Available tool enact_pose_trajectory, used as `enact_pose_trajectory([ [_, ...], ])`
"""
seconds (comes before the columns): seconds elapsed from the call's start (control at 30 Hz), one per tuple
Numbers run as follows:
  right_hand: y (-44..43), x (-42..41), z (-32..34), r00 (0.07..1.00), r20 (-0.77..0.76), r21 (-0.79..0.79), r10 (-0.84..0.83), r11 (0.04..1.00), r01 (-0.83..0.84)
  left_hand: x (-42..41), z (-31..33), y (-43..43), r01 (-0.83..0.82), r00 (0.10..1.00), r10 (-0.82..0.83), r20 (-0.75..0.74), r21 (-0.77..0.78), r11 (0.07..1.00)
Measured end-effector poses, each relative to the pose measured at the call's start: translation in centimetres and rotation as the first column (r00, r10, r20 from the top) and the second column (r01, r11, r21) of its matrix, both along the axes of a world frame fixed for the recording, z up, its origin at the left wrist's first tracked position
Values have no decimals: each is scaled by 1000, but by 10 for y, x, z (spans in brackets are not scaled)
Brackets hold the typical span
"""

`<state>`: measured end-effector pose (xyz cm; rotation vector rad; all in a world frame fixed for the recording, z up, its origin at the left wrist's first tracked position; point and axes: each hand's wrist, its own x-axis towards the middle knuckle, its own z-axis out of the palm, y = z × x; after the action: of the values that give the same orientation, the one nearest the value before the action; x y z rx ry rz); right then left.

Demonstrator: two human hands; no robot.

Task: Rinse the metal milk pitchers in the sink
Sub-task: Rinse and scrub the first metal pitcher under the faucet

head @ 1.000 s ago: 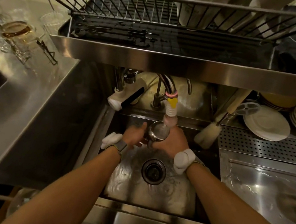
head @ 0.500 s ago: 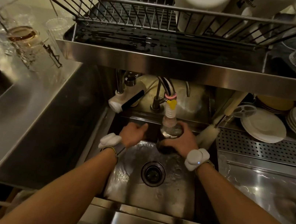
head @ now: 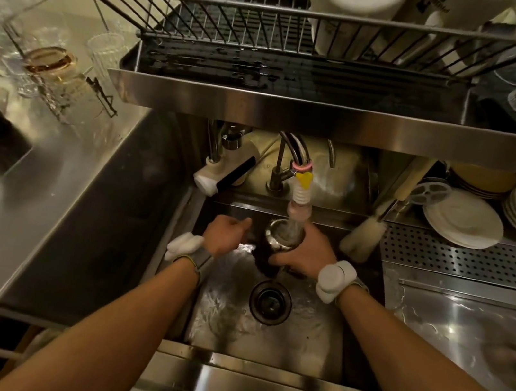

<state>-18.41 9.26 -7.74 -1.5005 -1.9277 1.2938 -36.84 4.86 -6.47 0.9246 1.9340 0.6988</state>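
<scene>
The right hand (head: pixel 305 253) gripped the pitcher (head: pixel 282 238) round its wall, mouth up under the tap (head: pixel 299 202) near the sink's (head: pixel 259 347) back edge. The left hand (head: pixel 225 235) was curled beside it, holding nothing. The wet, rigid steel was likely slippery and growing heavier as it filled.

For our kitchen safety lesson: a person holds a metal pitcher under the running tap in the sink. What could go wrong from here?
1. The right hand alone seems to hold the wet pitcher; as it fills it might slip and drop into the sink.
2. The pitcher's rim sits close under the tap nozzle, so water might splash out, perhaps onto the plates at the right.
</scene>
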Motion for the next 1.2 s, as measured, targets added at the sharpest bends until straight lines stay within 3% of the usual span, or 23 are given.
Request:
enact_pose_trajectory([
  [0.1,1,6,-6,979,-53,26,-199,979,200,0,-3,-3,-1,1000,1,-3,12,1000],
  [0.2,1,2,-3,994,-19,2,-112,994,112,2,-3,-5,-22,1000,22,-9,0,1000],
  [0.33,2,2,1,977,-22,12,-213,977,214,6,4,-3,-18,1000,18,2,30,999],
  [0.4,3,0,5,993,6,14,-119,993,119,8,7,0,0,1000,1,-8,51,999],
  [0.47,3,0,6,989,-7,24,-146,989,146,10,9,3,18,999,-16,-30,63,998],
  [0.53,4,3,10,982,-3,23,-189,982,189,12,11,4,20,996,-13,-87,83,996],
  [0.63,2,8,10,995,74,17,-72,997,71,10,21,12,67,970,-26,-241,165,984],
  [0.77,2,12,12,991,84,6,-101,995,101,2,45,46,120,915,7,-403,290,950],
  [0.87,3,12,17,990,133,3,-43,999,43,-2,61,74,194,819,-54,-572,187,963],
  [1.03,8,14,18,987,156,31,-22,999,18,0,73,108,248,755,-166,-634,42,968],
  [1.2,12,15,18,987,163,31,-7,1000,2,-12,72,122,192,795,-148,-588,12,981],
])
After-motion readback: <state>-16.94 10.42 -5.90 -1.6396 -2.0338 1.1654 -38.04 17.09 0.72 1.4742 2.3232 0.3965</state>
